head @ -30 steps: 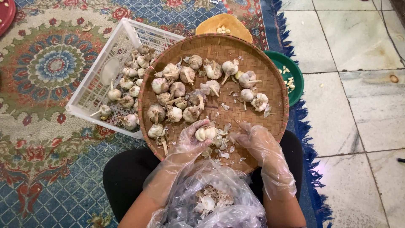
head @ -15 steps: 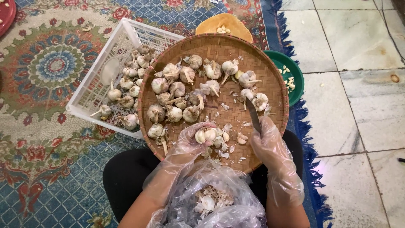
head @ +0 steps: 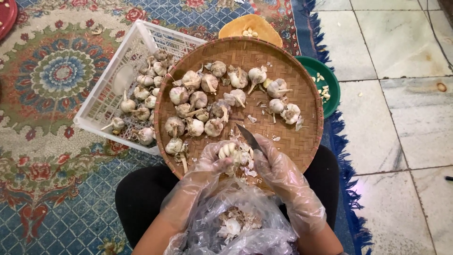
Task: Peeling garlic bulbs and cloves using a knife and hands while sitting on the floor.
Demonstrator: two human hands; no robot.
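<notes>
Garlic held over woven tray.
Left hand grip clamped on garlic bulb; right hand grip closed around knife, handle hidden.

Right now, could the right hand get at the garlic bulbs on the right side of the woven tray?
Probably yes. The right hand, gloved and holding a knife, sits at the woven tray near edge, and only bare weave with skin scraps lies between it and those garlic bulbs. It would need to free its grip first.

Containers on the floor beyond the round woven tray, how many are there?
3. White plastic crate of garlic bulbs at the tray's left, yellow bowl at its far edge, green bowl at its right. The woven bamboo tray partly covers all three; more may be hidden.
</notes>
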